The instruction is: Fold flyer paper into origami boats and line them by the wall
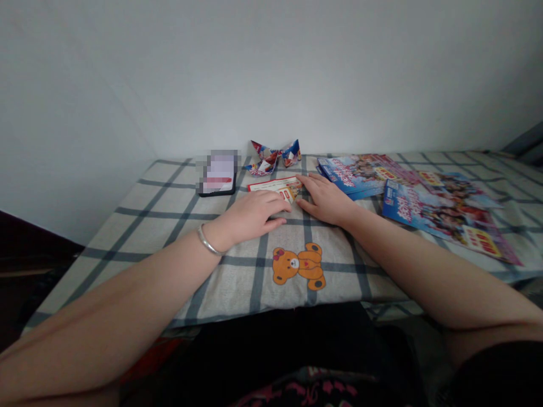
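Note:
A folded sheet of printed paper (271, 185), white with a red edge, lies flat on the checked tablecloth. Over its near left part rests my left hand (258, 212), fingers stretched out and covering some of the print. On the right side of the sheet, my right hand (324, 198) lies with fingers spread, its fingertips at the paper's right edge. Neither hand grasps anything that I can make out. Just behind the sheet stand folded paper shapes (266, 159) in red, blue and white.
A phone (218, 174) with a lit, blurred screen sits at the left. To the right lie several glossy leaflets (432, 212), partly overlapping. A white wall (271, 73) rises behind the table, whose cloth (212, 282) bears a printed bear near the front edge.

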`<state>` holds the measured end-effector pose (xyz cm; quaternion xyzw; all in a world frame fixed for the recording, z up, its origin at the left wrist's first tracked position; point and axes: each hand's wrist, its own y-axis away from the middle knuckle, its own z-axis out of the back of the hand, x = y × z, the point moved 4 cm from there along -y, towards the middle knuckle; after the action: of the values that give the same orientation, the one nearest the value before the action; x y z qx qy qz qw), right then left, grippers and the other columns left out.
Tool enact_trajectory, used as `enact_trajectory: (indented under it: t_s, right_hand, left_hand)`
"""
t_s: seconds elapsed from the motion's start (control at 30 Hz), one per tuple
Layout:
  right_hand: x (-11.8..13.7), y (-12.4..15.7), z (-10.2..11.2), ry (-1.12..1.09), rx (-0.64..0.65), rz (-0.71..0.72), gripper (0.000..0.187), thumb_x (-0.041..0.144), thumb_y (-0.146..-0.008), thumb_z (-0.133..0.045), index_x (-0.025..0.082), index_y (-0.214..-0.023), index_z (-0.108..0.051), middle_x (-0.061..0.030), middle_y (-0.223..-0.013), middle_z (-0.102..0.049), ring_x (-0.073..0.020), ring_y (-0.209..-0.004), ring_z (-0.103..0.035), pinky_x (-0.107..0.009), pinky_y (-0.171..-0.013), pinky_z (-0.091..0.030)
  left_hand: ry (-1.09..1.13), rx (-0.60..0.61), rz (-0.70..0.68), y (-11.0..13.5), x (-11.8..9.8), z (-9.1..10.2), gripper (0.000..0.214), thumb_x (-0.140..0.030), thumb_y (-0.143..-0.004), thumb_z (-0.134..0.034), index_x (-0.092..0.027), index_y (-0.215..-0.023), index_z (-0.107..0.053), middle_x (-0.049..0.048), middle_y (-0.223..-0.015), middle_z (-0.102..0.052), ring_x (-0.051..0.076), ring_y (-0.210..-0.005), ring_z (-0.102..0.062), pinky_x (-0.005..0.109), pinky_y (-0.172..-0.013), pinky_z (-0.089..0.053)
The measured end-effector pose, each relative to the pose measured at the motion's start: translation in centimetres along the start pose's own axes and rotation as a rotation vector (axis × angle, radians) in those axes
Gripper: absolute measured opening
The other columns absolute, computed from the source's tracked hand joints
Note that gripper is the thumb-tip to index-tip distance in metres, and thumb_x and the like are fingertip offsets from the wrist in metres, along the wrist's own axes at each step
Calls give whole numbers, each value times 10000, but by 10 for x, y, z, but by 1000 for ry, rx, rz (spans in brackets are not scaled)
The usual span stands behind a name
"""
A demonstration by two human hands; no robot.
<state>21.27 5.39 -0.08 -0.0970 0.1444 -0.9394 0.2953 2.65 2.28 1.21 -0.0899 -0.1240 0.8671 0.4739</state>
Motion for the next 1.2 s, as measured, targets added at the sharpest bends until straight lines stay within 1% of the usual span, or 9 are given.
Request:
enact_trajectory:
  t_s: [0.17,0.37,0.47,0.6,0.7,0.83,0.97,1.1,1.2]
  right_hand:
    - [1,-1,2,-31,-14,34,626,381,-944,-500,47,-1469,-434,-209,-1431,-574,-325,-1358,-495,-498,-1148,-375]
    - [6,1,8,-66,-51,92,561,354,-937,-516,74,-1422,-493,-186,-1382,-613,-307,-1292,-542,-474,-1120,-392]
    - [12,2,13,-97,-68,116,536,314,-924,-529,70,-1401,-516,-170,-1279,-673,-297,-1222,-580,-447,-1083,-416]
    - [16,2,19,-136,-79,108,466,295,-934,-514,128,-1367,-560,-117,-1122,-737,-282,-1103,-622,-434,-1009,-444]
    - [19,4,23,-178,-100,151,444,265,-937,-504,153,-1361,-572,-88,-1038,-759,-264,-1040,-640,-412,-968,-452]
    - [21,5,22,-269,-53,217,458,256,-951,-489,155,-1394,-539,-59,-997,-776,-238,-1026,-663,-386,-957,-463]
    - [18,5,21,-231,-83,175,453,263,-941,-492,152,-1374,-566,-73,-1090,-768,-247,-1059,-659,-387,-960,-471]
    - [13,5,20,-200,-102,88,451,235,-917,-500,160,-1354,-585,-65,-1143,-764,-254,-1119,-648,-399,-992,-472]
    - [12,5,19,-197,-103,74,452,223,-910,-500,164,-1349,-588,-53,-1123,-771,-249,-1126,-649,-398,-998,-477]
  left_hand:
    - [-64,-21,-11,1,-1,2,215,-276,-933,-619,-190,-1122,-673,73,-1162,-698,236,-1092,-644,401,-992,-500]
    - [-141,-43,9,3,1,1,262,-302,-933,-616,-187,-1159,-678,77,-1244,-677,259,-1132,-629,419,-994,-500]
    - [-187,-29,26,3,3,1,287,-316,-941,-605,-186,-1189,-672,68,-1278,-666,271,-1152,-620,429,-1012,-491]
    - [-210,-9,39,3,4,2,293,-320,-950,-588,-180,-1194,-670,68,-1255,-677,268,-1138,-624,430,-1006,-497]
    - [-214,-5,46,2,4,2,278,-315,-953,-572,-178,-1173,-674,71,-1224,-688,262,-1133,-624,421,-998,-502]
    - [-233,-2,49,1,4,0,276,-326,-966,-554,-174,-1162,-677,78,-1208,-700,263,-1130,-631,421,-994,-507]
    - [-306,14,37,1,5,0,298,-307,-999,-525,-151,-1216,-655,93,-1242,-697,258,-1139,-637,404,-994,-512]
    - [-420,77,0,1,0,0,347,-137,-992,-477,-144,-1313,-606,104,-1299,-675,257,-1149,-637,398,-953,-530]
    - [-463,90,-2,1,-6,2,365,-95,-982,-462,-129,-1319,-598,129,-1299,-671,263,-1143,-642,397,-916,-543]
